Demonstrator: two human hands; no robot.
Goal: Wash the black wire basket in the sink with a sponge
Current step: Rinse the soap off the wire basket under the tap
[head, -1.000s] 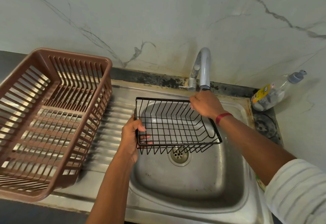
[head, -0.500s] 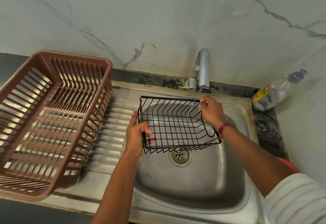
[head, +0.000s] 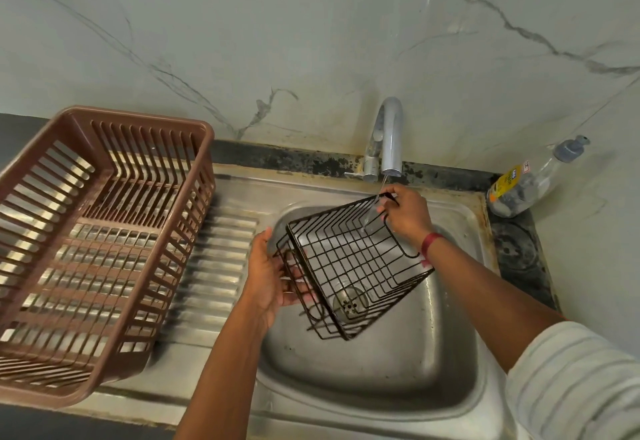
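Beneath a marble-veined wall [head: 311,41], at a steel sink [head: 381,380] set in the tabletop, a person holds the black wire basket [head: 349,266] tilted above the basin, its far corner under a thin stream from the tap [head: 389,134]. The left hand [head: 266,277] cradles the basket's left end, fingers curled among the wires. The right hand [head: 407,214] has its grip clamped on the far rim. No sponge is in view, so the job appears to be at the wetting stage, with scrubbing and rinsing left. A brown plastic rack [head: 104,249] sits on the drainboard, and a soap bottle [head: 530,180] lies at the sink's far right corner.
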